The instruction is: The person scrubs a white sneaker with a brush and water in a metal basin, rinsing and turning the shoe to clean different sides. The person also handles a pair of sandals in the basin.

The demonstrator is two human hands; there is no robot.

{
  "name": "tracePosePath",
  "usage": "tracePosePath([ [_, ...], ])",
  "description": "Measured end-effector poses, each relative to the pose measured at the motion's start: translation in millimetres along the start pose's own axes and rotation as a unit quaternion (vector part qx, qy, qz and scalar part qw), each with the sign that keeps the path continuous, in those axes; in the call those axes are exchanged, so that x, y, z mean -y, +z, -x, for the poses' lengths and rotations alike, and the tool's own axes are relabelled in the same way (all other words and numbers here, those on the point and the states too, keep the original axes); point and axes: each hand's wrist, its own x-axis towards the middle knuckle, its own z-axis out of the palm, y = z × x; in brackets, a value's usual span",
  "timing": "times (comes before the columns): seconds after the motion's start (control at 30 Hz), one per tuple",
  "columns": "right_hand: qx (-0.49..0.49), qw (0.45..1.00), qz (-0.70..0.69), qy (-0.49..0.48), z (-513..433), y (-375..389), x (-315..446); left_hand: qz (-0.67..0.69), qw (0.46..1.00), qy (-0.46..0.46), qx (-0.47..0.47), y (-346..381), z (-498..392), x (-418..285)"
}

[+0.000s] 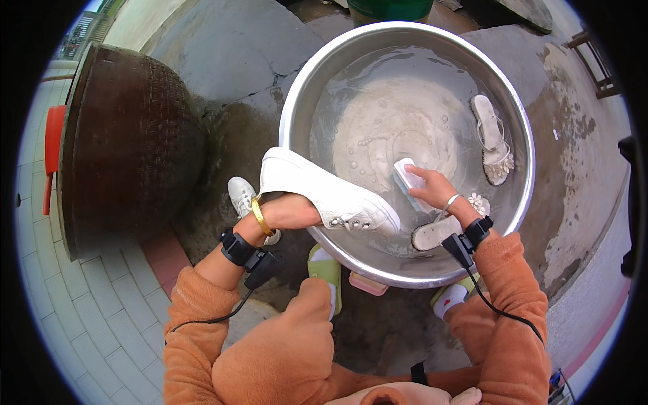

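A white canvas sneaker [324, 185] is propped over the near left rim of a large metal basin [298, 96]. My left hand [296, 210] is pushed into its opening and bears it up, with the fingers hidden inside. In my right hand [430, 187] is a white-backed scrub brush [405, 172] with pale blue bristles, just right of the sneaker's toe and low over the water. Two pale sandals with flower trim lie in the basin: one sandal [490, 136] along the right wall, the other sandal [434, 235] partly beneath my right wrist.
Another white sneaker [242, 191] stands on the wet floor, partly behind my left arm. A big brown vat [131, 142] with a red-handled dipper [54, 136] fills the left. Beyond the basin is a green bucket [390, 9]. A pink-edged box [368, 284] sits under the near rim.
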Motion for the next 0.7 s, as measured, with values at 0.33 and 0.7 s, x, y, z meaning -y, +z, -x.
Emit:
tracePosePath([
  [0.33,-0.048,0.939,-0.130,-0.313,98,-16,117,0.260,0.965,-0.024,0.014,15,-29,3],
  [0.7,-0.013,0.959,-0.251,-0.130,-19,-44,164,0.127,0.984,0.100,0.075,38,-42,-17],
])
